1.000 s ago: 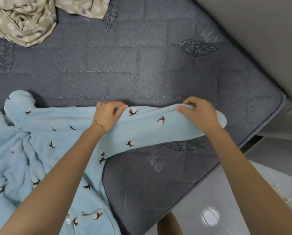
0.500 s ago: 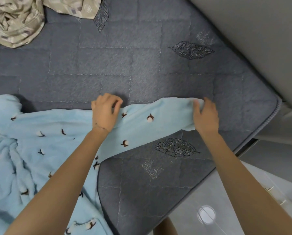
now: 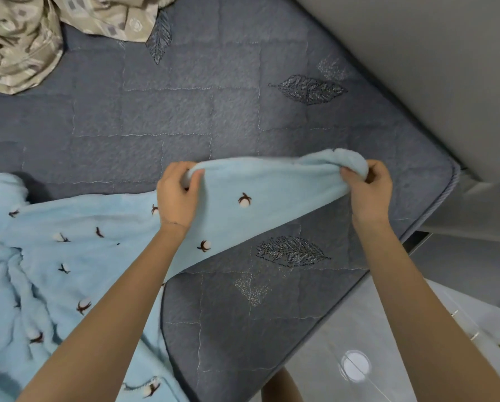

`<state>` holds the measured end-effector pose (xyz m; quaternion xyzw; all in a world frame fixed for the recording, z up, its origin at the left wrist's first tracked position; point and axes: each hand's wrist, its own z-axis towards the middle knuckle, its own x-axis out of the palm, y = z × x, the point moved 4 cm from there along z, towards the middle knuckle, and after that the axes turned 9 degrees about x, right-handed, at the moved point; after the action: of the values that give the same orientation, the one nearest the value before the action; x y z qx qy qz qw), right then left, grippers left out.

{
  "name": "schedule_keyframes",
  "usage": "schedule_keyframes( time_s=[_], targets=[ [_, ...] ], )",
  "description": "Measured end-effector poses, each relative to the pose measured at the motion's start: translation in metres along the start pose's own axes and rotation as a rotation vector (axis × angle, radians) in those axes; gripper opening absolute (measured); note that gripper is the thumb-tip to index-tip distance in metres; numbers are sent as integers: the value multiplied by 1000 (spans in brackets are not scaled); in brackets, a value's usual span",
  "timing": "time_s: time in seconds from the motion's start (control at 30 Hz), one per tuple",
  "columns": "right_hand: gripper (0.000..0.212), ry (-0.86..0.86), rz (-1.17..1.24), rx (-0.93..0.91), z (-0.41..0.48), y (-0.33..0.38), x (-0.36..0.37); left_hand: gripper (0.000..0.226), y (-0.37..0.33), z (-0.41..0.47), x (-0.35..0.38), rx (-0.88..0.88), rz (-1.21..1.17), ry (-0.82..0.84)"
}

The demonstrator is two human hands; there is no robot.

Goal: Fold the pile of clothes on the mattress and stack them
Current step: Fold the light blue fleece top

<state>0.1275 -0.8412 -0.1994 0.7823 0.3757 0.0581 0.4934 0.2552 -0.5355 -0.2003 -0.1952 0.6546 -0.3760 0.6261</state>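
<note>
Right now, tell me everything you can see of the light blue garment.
The light blue garment looks like fluffy fleece, dotted with small white cotton bolls on brown stems. Its body lies rumpled on the grey quilted mattress at left and runs out of frame. One sleeve stretches rightward, lifted off the mattress. The left hand grips its upper edge midway, and the right hand grips its bunched cuff end.
</note>
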Motion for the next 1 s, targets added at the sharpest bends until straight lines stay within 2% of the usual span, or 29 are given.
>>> schedule_keyframes(
  time_s=[0.07,0.13,0.23,0.3,0.37,0.43,0.57,0.63,0.7,0.8,0.9,1.0],
  targets=[
    [26,15,50,-43,-3,8,-4,10,-3,-2,-5,-65,-48,-102],
    [27,33,21,-30,-5,3,-5,11,-3,-5,1,-91,-10,-72],
    [26,40,-130,137,-1,-26,-10,31,-7,-13,22,-3,246,144],
    [42,46,-260,250,1,-44,-15,46,-14,-24,36,103,348,245],
    [67,38,-376,179,0,-48,-16,48,-21,-38,49,227,418,302],
    [78,23,-485,69,-1,-45,-9,51,-22,-54,66,296,493,392],
    [83,91,-724,85,8,-56,10,65,3,-74,99,220,691,757],
    [73,101,-858,74,11,-62,16,69,10,-72,104,214,689,789],
    [52,55,-813,-33,8,-62,23,68,6,-70,97,170,522,753],
    [20,11,-512,-121,-16,-52,33,54,-16,-71,81,-52,-55,570],
    [19,86,-421,-195,-62,-38,68,42,-38,-74,48,-353,-630,347],
    [24,289,-424,-287,-122,-26,115,32,-31,-80,2,-551,-816,196]
  ],
)
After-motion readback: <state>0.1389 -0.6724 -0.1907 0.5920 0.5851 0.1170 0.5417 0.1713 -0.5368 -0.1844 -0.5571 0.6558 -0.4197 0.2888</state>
